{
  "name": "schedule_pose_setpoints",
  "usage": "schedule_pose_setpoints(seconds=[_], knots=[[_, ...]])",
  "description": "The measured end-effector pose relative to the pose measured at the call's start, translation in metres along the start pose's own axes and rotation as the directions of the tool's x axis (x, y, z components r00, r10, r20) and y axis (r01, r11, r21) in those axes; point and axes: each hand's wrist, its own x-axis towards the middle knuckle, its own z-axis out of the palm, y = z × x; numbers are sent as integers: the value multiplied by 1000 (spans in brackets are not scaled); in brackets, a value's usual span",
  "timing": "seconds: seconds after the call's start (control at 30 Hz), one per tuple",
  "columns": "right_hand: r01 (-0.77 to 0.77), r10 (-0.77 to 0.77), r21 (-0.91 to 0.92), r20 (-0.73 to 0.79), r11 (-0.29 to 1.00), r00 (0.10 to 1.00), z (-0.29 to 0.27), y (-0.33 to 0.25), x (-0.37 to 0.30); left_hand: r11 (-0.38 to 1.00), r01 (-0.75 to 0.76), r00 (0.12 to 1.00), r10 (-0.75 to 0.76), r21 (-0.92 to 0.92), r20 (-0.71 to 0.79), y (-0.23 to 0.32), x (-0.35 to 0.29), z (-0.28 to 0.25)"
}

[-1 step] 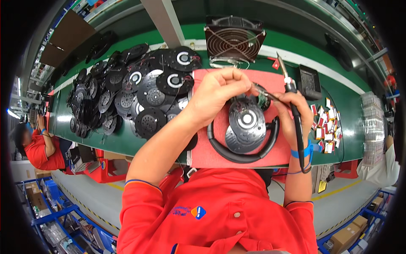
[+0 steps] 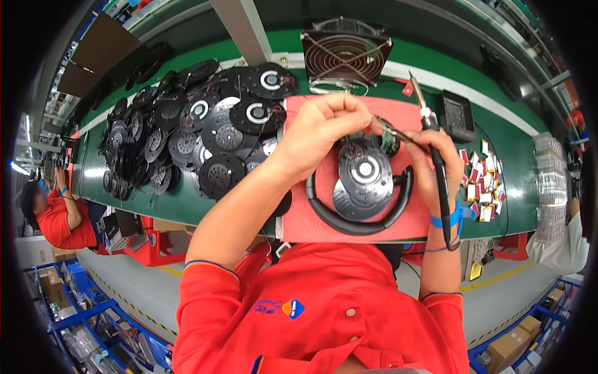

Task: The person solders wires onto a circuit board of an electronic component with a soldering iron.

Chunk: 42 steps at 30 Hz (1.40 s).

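Observation:
On a pink mat (image 2: 299,227) sits a headphone with a padded black headband (image 2: 358,231). Its round dark speaker plate (image 2: 364,181) lies inside the band's curve. Above the plate, a small green circuit board (image 2: 390,144) shows beside black parts. My left hand (image 2: 324,129) is closed in a pinch over the board's left side; what its fingertips hold is too small to make out. My right hand (image 2: 436,156) grips a pair of tweezers (image 2: 402,134), their tips close to my left fingertips. That same hand also carries a soldering iron (image 2: 441,193), its metal tip pointing up and away.
Many black speaker discs (image 2: 221,134) with thin wires are heaped on the green table at left. A fan (image 2: 346,59) stands behind the mat. Rightward are a black tray (image 2: 458,118), small red-and-white parts (image 2: 483,181) and stacked clear trays (image 2: 551,187). A co-worker (image 2: 59,212) sits far left.
The whole view has shifted slightly. Both hands keep their grips and stay at almost the same spot over the board.

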Motion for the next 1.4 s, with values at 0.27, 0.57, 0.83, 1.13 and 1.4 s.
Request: schedule_pose_setpoints(seconds=[0.27,0.57,0.83,1.13,1.4], knots=[[15,-15,17,5,1000,1000,3,5,-3,1000,-9,1000,9,-6,-8,1,-1,1],[-18,18,68,-10,998,1000,4,2,-7,1000,22,1000,-22,11,-9,-2,-2,2],[-15,15,58,-7,998,1000,2,0,-4,1000,29,1000,-29,2,-7,-2,-1,2],[155,-138,166,-111,974,984,13,-14,-1,983,100,994,-91,153,-61,-7,-3,9],[-81,45,-332,-116,940,992,-11,8,6,976,-9,991,37,215,-129,-5,-3,12]])
